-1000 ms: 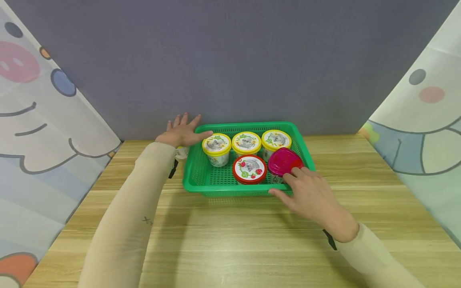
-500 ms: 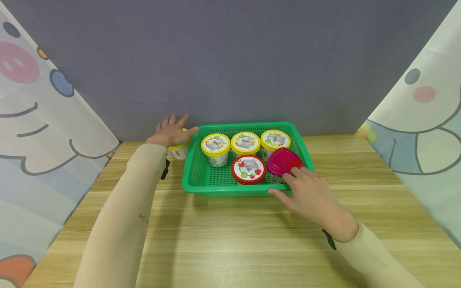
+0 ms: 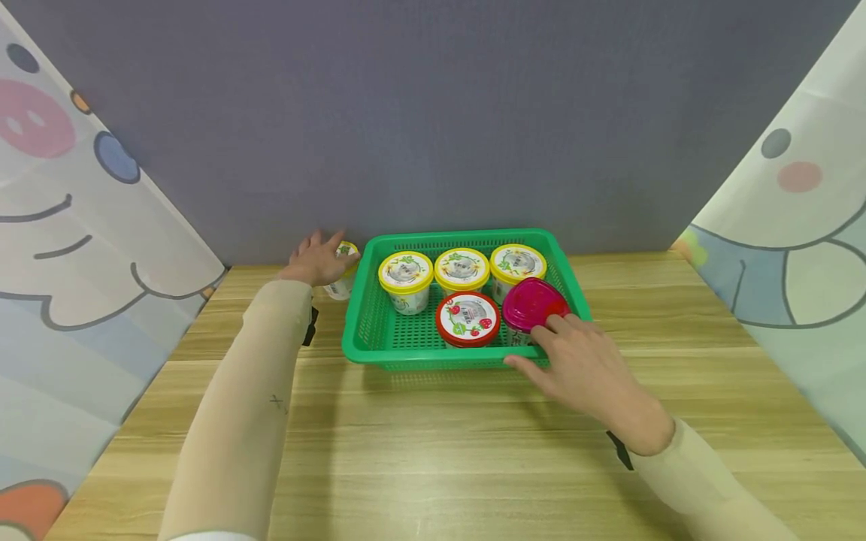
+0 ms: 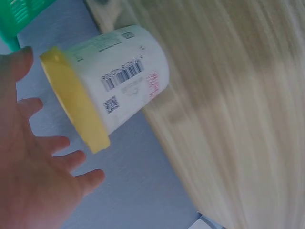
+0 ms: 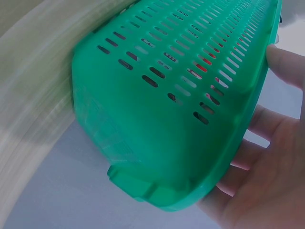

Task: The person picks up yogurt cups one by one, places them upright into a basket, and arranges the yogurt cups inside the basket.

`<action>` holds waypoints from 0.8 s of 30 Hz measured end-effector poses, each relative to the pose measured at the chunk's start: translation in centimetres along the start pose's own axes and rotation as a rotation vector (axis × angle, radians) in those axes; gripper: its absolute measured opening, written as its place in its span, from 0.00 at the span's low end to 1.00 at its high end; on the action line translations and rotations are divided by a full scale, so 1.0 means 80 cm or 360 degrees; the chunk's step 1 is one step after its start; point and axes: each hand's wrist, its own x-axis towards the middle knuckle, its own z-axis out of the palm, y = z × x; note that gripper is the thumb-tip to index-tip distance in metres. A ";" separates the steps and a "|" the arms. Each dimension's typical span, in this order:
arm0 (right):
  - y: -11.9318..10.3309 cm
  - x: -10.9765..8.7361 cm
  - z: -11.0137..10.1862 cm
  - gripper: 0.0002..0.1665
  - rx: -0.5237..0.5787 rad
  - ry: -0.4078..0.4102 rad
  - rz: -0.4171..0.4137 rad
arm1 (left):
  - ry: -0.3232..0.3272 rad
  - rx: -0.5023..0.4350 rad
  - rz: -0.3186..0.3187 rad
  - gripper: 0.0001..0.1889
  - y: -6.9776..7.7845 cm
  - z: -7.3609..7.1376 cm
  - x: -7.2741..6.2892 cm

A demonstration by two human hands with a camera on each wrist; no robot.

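A white tub with a yellow lid (image 3: 341,285) stands on the table just outside the green basket (image 3: 368,352), at its left. Over and behind that tub, my left hand (image 3: 316,260) has its fingers spread; in the left wrist view the fingertips lie close to the lid's side. My right hand (image 3: 588,368) holds the basket's front right rim, thumb outside and fingers reaching over it beside a tub with a magenta lid (image 3: 533,303). Also in the basket are a red-lidded tub (image 3: 468,318) with strawberries on top and a back row of yellow-lidded tubs (image 3: 406,272).
A grey panel (image 3: 446,120) rises directly behind the basket. Wood-patterned table (image 3: 433,458) stretches in front of it and to both sides. Cartoon-printed sheets (image 3: 61,248) hang at the left and right.
My left hand has moved left from over the basket's corner to behind the loose tub, then slightly lower. More of that tub shows now. My right hand has stayed in place.
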 end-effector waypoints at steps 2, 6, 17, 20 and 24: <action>-0.001 0.000 0.000 0.29 0.0004 0.0002 -0.0002 | -0.0008 0.0025 -0.0003 0.41 -0.001 0.004 0.001; -0.002 0.001 -0.001 0.28 0.0014 0.0009 -0.0006 | -0.0036 0.0061 -0.0007 0.41 -0.002 0.008 0.002; -0.003 0.001 -0.001 0.27 0.0020 0.0003 0.0003 | -0.0135 0.0113 -0.0064 0.42 0.000 0.000 -0.006; -0.002 0.001 0.000 0.28 0.0019 0.0004 0.0000 | -0.0170 0.0126 -0.0092 0.43 0.002 -0.002 -0.009; -0.002 0.001 0.000 0.28 0.0019 0.0012 -0.0006 | -0.0182 0.0121 -0.0114 0.45 0.002 -0.002 -0.010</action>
